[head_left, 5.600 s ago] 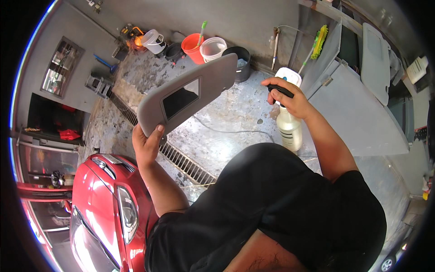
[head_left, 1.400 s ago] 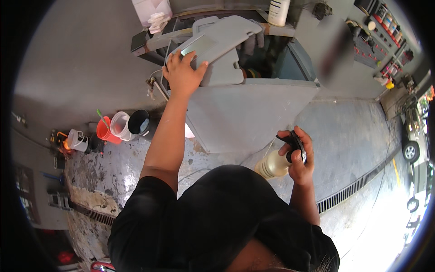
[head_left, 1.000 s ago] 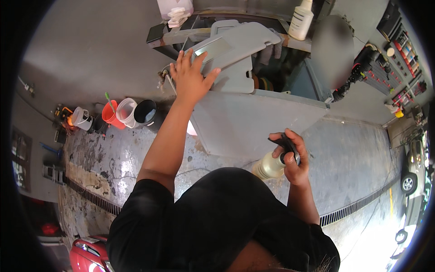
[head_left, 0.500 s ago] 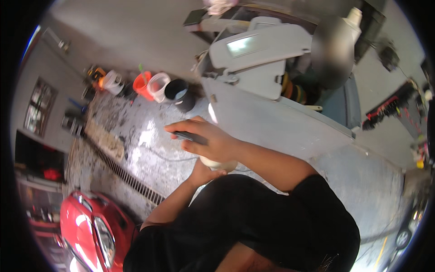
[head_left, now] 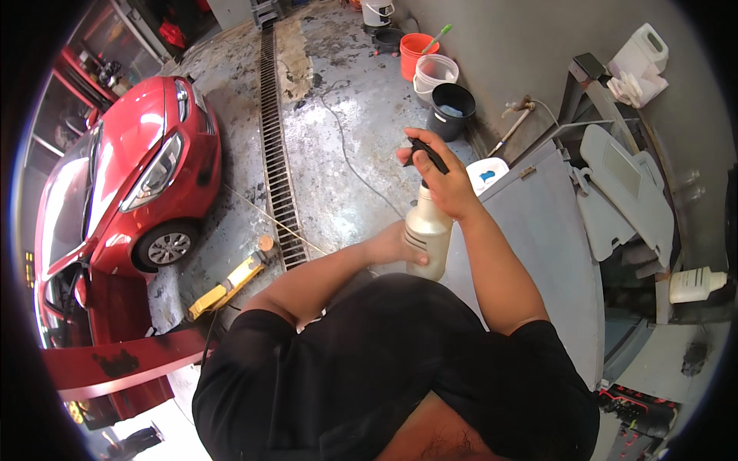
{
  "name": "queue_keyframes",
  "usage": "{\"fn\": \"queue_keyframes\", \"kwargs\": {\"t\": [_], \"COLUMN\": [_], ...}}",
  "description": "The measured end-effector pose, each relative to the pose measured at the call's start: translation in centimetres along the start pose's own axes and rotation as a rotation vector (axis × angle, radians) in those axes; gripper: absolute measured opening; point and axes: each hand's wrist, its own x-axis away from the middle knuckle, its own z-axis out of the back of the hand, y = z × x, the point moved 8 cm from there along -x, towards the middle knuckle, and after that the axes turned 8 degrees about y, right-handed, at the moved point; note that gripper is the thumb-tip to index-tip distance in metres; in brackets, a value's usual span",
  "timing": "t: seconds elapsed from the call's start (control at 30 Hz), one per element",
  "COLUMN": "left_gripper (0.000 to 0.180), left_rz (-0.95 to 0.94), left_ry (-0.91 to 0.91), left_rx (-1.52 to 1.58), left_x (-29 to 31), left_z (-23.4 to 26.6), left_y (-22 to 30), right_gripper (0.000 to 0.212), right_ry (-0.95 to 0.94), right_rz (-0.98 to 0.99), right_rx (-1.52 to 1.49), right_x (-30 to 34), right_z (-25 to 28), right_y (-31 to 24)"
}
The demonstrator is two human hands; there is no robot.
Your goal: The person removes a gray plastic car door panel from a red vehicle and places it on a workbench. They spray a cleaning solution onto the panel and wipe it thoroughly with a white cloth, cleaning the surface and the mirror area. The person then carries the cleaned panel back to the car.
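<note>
A translucent, cream-coloured spray bottle stands upright just in front of my chest. My left hand is closed round its body from the left side. At the top, my right hand is wrapped about the black trigger sprayer, whose nozzle points to the left. The fingers cover part of the sprayer, and I cannot tell whether it is fully seated on the neck.
On the left, a red car stands near a yellow lift arm. A grated drain crosses the wet floor. Buckets, including a black one, line the wall. Right of me, a grey cabinet has car sun visors on it.
My view has swung to the left, bringing the red car and drain fully into sight. Both hands still hold the bottle, which now shows far more of its body.
</note>
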Motion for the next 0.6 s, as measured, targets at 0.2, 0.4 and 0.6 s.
{"fn": "queue_keyframes", "kwargs": {"t": [0.2,0.4,0.6], "left_gripper": [0.073,0.086,0.080], "left_rz": [0.004,0.032,0.035], "left_ry": [-0.100,-0.298,-0.333], "left_rx": [-0.066,-0.030,0.037], "left_x": [-1.0,-2.5,-2.7], "left_z": [-1.6,-4.2,-6.4], "left_y": [-0.5,-0.4,0.0], "right_gripper": [0.045,0.051,0.052], "right_ry": [0.030,0.056,0.154], "right_rz": [0.006,-0.008,-0.001], "right_rx": [0.078,-0.050,-0.071], "right_x": [1.6,3.2,4.1], "right_z": [2.2,5.0,7.3], "right_y": [-0.2,-0.8,-0.7]}}
